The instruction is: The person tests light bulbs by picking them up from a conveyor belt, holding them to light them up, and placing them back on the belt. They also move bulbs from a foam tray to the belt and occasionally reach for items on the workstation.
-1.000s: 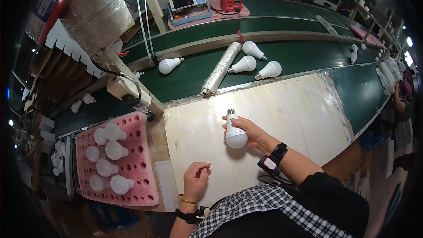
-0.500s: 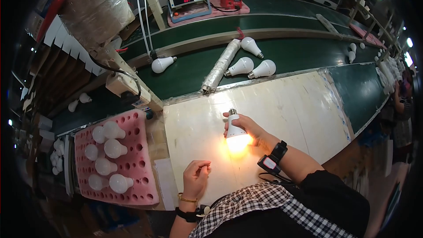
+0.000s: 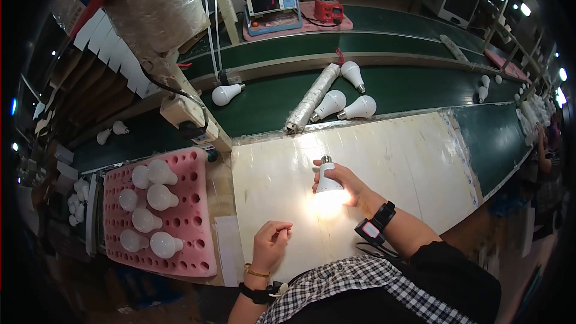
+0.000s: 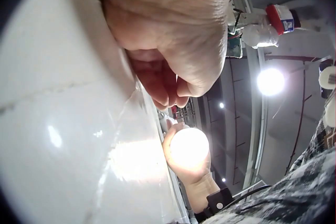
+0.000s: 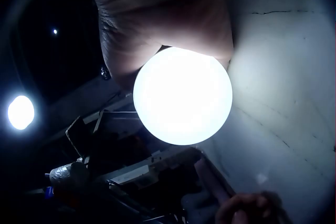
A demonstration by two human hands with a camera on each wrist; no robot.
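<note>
A light bulb [image 3: 328, 185] glows in my right hand [image 3: 349, 185], which grips its white body above the white worktop [image 3: 390, 162]. Its metal screw base points away from me and its lit dome towards me. In the right wrist view the dome of the bulb [image 5: 182, 96] is a bright white disc below the palm. My left hand [image 3: 273, 245] rests on the worktop near its front edge, fingers loosely curled and holding nothing. The left wrist view shows this hand [image 4: 173, 40] lying on its side against the white surface.
At left, a pink foam tray [image 3: 195, 216] with holes carries several unlit bulbs. Beyond the worktop, a green conveyor belt [image 3: 264, 108] bears more bulbs, and a wrapped bar [image 3: 313, 99] lies slanted across it. A post with a socket box [image 3: 180, 114] stands at back left, a meter [image 3: 272, 4] behind.
The bulb in my right hand was unlit a second ago and now glows. Bulbs on the belt have shifted left relative to the wrapped bar. The head view has tilted slightly; my left hand stays put.
</note>
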